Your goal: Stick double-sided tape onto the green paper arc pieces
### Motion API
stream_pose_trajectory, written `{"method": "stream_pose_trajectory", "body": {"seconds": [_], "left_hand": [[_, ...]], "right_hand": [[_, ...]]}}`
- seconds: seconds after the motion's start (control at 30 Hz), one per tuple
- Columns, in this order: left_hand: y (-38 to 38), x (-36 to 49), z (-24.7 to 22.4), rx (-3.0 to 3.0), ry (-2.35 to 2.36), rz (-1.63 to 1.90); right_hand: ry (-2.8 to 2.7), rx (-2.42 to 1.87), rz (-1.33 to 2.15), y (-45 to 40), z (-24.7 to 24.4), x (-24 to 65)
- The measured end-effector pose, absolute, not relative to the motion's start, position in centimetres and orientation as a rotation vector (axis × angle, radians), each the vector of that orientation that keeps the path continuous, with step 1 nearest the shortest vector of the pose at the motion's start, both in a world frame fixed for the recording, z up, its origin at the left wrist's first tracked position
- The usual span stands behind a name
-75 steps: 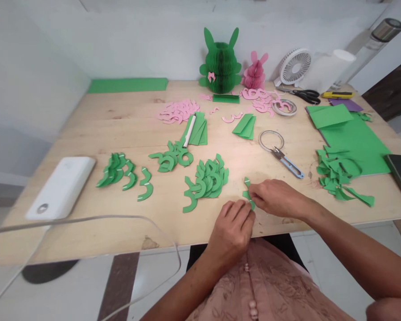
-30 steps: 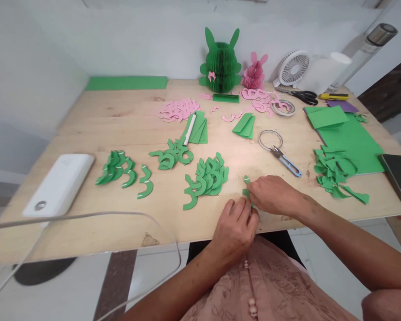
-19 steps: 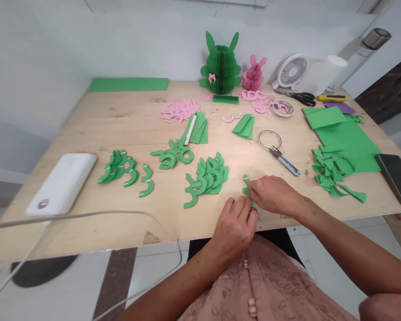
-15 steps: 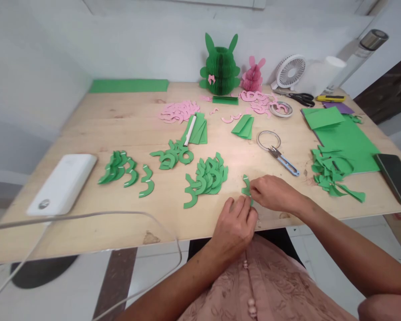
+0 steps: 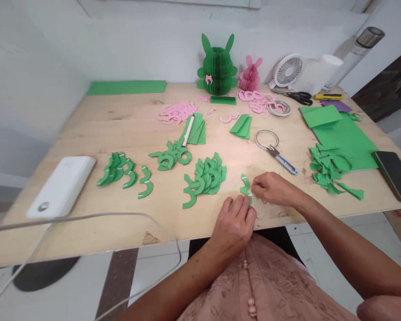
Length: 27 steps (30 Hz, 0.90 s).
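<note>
A wavy green paper cutout [image 5: 244, 183] with thin white strips across it lies flat near the table's front edge. My left hand [image 5: 234, 219] has its fingers curled over the lower end and holds it against the wood, covering that part. Just right of the cutout my right hand [image 5: 272, 189] is closed, thumb and fingers pinched together; anything between them is hidden. Left of my hands is a heap of similar green cutouts [image 5: 209, 176]. Farther left sit a single strip-marked cutout [image 5: 146, 183] and a pile of others with white strips [image 5: 113, 169].
Blue thread snips [image 5: 282, 160] lie by a tape ring [image 5: 266, 139]. Green scraps [image 5: 327, 167], green sheets [image 5: 350, 138] and a phone [image 5: 392, 174] are at right. A white power bank [image 5: 62, 185] with its cable [image 5: 120, 215] is at left. Paper rabbits [image 5: 218, 69] stand behind.
My right hand has drawn slightly right, off the cutout, so more of it and a second white strip show. My left hand stays on the lower end. The view has shifted slightly.
</note>
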<state>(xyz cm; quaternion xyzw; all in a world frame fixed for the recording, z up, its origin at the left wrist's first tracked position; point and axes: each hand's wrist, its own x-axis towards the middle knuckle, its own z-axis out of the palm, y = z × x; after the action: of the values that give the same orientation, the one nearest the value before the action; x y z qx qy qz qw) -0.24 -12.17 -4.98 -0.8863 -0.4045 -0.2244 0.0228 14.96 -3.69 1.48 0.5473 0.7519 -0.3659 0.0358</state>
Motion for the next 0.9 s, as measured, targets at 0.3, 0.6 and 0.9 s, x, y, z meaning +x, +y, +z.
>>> {"method": "stream_pose_trajectory", "body": {"seconds": [0.3, 0.6, 0.9], "left_hand": [[-12.3, -0.7, -5.6, -2.762, -1.239, -0.764], [-12.4, -1.0, -6.0, -2.761, -1.259, -0.979], [-12.3, -1.1, -5.5, -2.779, -1.357, -1.191]], "right_hand": [[2.415, 1.893, -1.104, -5.7, 0.1, 16.6], [2.523, 1.993, -1.074, -7.7, -1.8, 17.4], [2.465, 1.99, -1.115, -8.6, -1.2, 16.3]]}}
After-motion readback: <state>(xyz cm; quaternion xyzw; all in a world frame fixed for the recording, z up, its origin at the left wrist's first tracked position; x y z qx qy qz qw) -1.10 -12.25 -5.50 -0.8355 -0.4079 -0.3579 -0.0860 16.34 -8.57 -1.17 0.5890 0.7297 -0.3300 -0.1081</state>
